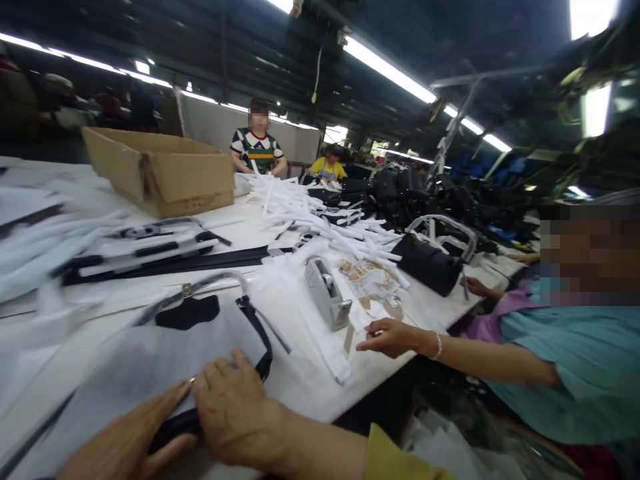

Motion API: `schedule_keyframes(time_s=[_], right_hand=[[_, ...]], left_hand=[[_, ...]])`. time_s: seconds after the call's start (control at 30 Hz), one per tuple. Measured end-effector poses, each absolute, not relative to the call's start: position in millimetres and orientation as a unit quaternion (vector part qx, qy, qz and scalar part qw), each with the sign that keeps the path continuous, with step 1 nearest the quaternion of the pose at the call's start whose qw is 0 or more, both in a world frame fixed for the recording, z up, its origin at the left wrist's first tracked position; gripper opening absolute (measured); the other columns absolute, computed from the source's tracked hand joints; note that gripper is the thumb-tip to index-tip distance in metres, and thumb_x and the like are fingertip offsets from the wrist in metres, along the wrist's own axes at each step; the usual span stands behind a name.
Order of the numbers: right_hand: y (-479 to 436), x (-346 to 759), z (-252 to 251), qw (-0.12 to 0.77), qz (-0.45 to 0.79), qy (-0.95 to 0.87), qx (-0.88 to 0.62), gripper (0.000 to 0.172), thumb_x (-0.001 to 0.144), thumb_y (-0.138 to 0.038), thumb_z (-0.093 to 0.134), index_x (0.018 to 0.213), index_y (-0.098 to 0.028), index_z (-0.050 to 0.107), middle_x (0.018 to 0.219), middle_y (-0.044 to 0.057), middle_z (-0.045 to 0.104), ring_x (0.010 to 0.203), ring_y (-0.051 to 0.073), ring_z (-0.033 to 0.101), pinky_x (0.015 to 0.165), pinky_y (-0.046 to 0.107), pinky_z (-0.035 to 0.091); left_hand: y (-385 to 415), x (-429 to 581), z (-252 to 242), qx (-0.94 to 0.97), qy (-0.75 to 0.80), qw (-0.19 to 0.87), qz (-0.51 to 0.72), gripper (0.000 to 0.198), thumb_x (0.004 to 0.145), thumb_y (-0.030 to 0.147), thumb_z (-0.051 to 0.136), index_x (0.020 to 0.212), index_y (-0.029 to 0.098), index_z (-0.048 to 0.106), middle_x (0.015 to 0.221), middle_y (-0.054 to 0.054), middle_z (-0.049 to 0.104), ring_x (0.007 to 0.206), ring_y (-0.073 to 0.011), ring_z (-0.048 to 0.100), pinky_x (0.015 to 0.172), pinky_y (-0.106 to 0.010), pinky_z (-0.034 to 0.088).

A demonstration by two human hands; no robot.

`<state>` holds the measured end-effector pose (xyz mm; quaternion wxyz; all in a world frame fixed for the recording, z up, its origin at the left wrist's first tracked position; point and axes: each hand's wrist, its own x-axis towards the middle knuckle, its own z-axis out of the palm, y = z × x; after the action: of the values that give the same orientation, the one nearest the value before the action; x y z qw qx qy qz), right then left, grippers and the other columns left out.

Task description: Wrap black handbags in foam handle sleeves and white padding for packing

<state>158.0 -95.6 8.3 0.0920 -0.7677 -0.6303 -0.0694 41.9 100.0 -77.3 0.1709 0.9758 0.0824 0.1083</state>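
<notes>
A black bag (190, 311) wrapped in white tissue paper (145, 367) lies on the white table (280, 233) right in front of me. My left hand (127, 440) lies flat on the paper at the bottom left, fingers stretched along the bag's dark edge. My right hand (233, 407) presses down on the bag's near edge beside the black strap (263, 340), fingers bent over it. The bag's far handle (215, 280) is wrapped in clear film.
A grey tape dispenser (327, 293) stands mid-table. A co-worker's hand (387, 337) reaches in from the right. Another black bag (430, 263), a heap of white paper strips (320, 213), a cardboard box (160, 170) and more wrapped straps (150, 250) lie beyond. A person sits across the table.
</notes>
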Motion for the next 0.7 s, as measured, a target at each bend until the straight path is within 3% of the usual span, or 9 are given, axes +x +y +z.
schedule_keyframes(time_s=[0.2,0.7], right_hand=[[-90.1,159.1,-4.4,0.1,-0.028,-0.629,-0.77,0.055,0.087,-0.036,0.056,0.13,-0.004,0.046,0.126,0.02,0.058,0.119,0.03,0.05,0.112,0.051,0.03],[-88.8,160.6,-23.9,0.107,-0.022,-0.632,-0.767,0.06,0.09,-0.036,0.052,0.138,-0.001,0.041,0.137,0.023,0.052,0.13,0.033,0.044,0.115,0.053,0.024]], left_hand=[[61.9,39.9,-12.6,0.981,0.153,0.116,0.012,0.055,0.075,0.044,0.064,0.127,0.025,0.061,0.13,-0.007,0.061,0.117,-0.0305,0.06,0.103,-0.043,0.047],[54.7,37.9,-4.2,0.982,0.151,0.113,0.004,0.058,0.075,0.04,0.068,0.129,0.022,0.059,0.132,-0.009,0.059,0.119,-0.03,0.059,0.105,-0.043,0.046]])
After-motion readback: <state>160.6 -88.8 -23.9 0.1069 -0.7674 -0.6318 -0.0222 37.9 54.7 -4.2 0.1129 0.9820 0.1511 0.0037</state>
